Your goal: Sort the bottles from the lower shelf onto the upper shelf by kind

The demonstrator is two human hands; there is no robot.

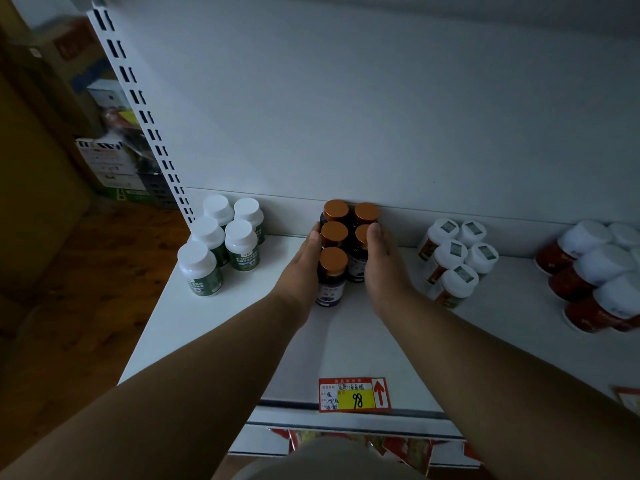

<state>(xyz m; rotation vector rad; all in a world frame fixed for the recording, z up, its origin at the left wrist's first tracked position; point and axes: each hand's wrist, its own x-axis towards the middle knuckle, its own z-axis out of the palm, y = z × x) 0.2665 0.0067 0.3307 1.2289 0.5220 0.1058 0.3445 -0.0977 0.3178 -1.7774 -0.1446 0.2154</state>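
Observation:
Several dark bottles with copper caps [334, 261] stand in two rows at the back middle of the white upper shelf [214, 323]. My left hand [300, 268] lies flat against the left side of this group. On the group's right side my right hand [384, 261] presses with straight fingers. Neither hand curls around a bottle. To the left stand several green-labelled bottles with white caps [221, 244]. To the right stands a group of orange-labelled white-capped bottles [453, 258], and red bottles with white caps [595, 275] fill the far right.
A red and yellow price tag [354, 394] marked 98 sits on the shelf's front edge. Red packets [408, 448] show on the lower shelf below. A slotted white upright [138, 109] bounds the shelf on the left, with cardboard boxes [110, 161] and wooden floor beyond.

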